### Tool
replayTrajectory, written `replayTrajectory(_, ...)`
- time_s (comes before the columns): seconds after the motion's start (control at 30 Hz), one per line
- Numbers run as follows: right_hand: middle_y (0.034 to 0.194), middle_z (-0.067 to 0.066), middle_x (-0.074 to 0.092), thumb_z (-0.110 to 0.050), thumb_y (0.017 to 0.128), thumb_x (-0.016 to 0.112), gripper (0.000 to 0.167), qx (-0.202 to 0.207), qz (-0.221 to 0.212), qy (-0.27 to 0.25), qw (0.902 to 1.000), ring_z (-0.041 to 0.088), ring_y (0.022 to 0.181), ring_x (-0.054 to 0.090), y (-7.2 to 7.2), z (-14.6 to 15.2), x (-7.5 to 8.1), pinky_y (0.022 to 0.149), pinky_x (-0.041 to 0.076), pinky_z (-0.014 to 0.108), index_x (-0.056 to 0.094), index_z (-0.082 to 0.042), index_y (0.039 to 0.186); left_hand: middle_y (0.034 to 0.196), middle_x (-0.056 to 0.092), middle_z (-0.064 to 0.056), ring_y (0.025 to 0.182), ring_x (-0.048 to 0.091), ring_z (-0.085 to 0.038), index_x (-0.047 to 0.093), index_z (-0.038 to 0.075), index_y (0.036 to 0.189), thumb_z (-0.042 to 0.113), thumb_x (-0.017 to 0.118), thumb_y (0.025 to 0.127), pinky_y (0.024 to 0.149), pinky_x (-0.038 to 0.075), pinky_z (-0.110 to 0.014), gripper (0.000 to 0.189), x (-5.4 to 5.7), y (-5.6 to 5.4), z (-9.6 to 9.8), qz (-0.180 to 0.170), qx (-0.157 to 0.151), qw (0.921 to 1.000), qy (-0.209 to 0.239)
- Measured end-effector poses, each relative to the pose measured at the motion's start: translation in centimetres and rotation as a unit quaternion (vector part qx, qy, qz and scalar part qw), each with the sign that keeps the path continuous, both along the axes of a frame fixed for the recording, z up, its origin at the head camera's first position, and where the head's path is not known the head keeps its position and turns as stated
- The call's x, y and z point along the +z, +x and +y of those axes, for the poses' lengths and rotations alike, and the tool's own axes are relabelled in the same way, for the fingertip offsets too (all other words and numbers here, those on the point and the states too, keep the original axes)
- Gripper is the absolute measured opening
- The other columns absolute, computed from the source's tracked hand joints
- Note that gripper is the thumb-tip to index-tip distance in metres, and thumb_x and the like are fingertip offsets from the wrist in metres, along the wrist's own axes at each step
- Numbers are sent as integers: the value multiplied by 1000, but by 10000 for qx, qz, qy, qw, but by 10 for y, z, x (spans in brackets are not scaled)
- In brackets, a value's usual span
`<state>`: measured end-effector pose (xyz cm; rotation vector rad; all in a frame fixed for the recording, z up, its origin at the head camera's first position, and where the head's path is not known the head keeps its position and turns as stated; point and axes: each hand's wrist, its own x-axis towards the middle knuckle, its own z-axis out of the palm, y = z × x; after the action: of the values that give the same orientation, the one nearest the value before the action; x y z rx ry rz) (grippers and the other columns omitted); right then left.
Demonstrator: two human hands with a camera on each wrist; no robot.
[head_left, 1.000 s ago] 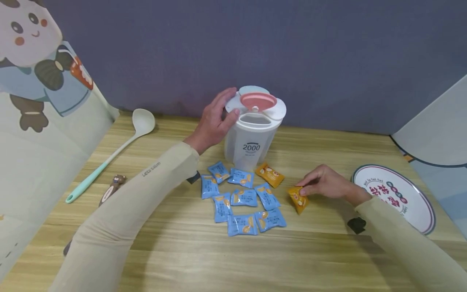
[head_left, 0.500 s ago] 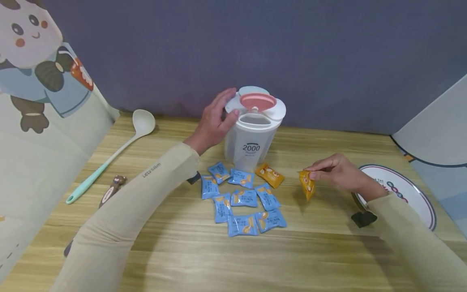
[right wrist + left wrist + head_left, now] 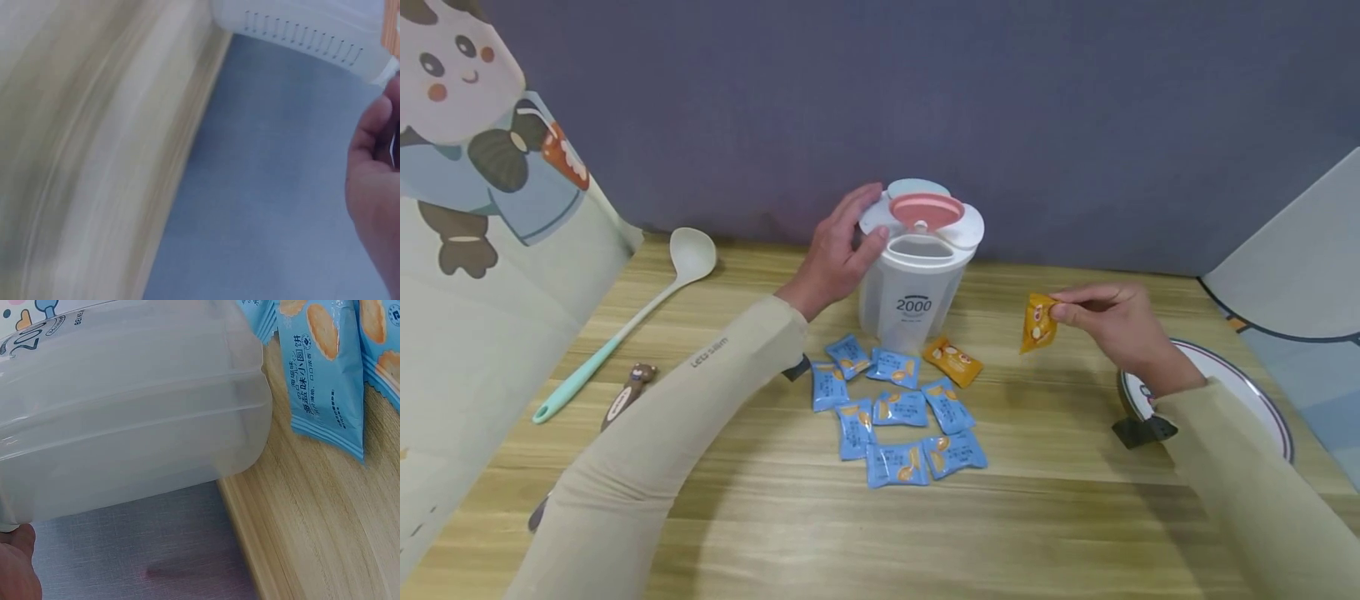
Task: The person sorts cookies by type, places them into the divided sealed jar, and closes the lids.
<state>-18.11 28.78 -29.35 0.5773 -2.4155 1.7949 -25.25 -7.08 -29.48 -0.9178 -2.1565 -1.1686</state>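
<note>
- Pinching an orange packet (image 3: 1037,323) by its edge, the right hand (image 3: 1123,329) holds it up, to the right of the tub (image 3: 913,292).
- The packet might drop, because the hand nips just a bit.
- The left hand (image 3: 835,254) grips the tub's top left; too much push could tip the tub.
- Blue packets (image 3: 900,408) lie in front of the tub.
- Little dark lines (image 3: 304,37) on the tub's side show in the right wrist view, not the head view.
</note>
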Motion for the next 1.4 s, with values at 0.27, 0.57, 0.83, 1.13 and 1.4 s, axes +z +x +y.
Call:
replayTrajectory(0.27, 90, 11, 71, 11, 82, 67, 15, 105, 667, -1237, 9900, 17, 81, 68, -7, -22, 12, 71, 54, 24, 67, 16, 96, 145, 37, -19, 132, 35, -22, 38, -5, 140, 26, 45, 95, 107, 28, -27, 55, 0, 1, 0, -97, -32, 9999, -26)
replayTrajectory(0.57, 88, 16, 71, 16, 78, 68, 15, 112, 885, -1955, 9766, 21, 81, 69, -16, -48, 23, 74, 54, 27, 68, 15, 93, 144, 37, -19, 132, 36, -21, 38, -5, 139, 26, 45, 95, 107, 28, -27, 54, 0, 0, 0, -56, -28, 10000, -6)
replayTrajectory(0.83, 93, 19, 69, 13, 81, 66, 19, 280, 909, -2091, 9733, 24, 82, 69, -21, -66, 37, 76, 54, 31, 66, 16, 99, 144, 37, -19, 132, 36, -21, 38, -5, 139, 26, 45, 95, 107, 27, -27, 54, -1, 0, 0, -57, -29, 10000, -6)
replayTrajectory(1.13, 94, 21, 69, 12, 80, 68, 19, 286, 1016, -2215, 9694, 26, 85, 69, -24, -86, 48, 75, 54, 34, 66, 16, 98, 144, 37, -18, 132, 36, -21, 38, -4, 140, 26, 45, 95, 107, 28, -28, 54, 0, 0, -1, -46, 22, 10000, -28)
replayTrajectory(1.4, 94, 19, 69, 8, 79, 71, 19, 48, 1325, -1961, 9716, 25, 85, 69, -28, -100, 52, 79, 54, 33, 69, 11, 97, 145, 37, -17, 132, 36, -22, 38, -4, 140, 26, 45, 96, 107, 28, -28, 54, -1, 1, 0, -68, -6, 10000, -32)
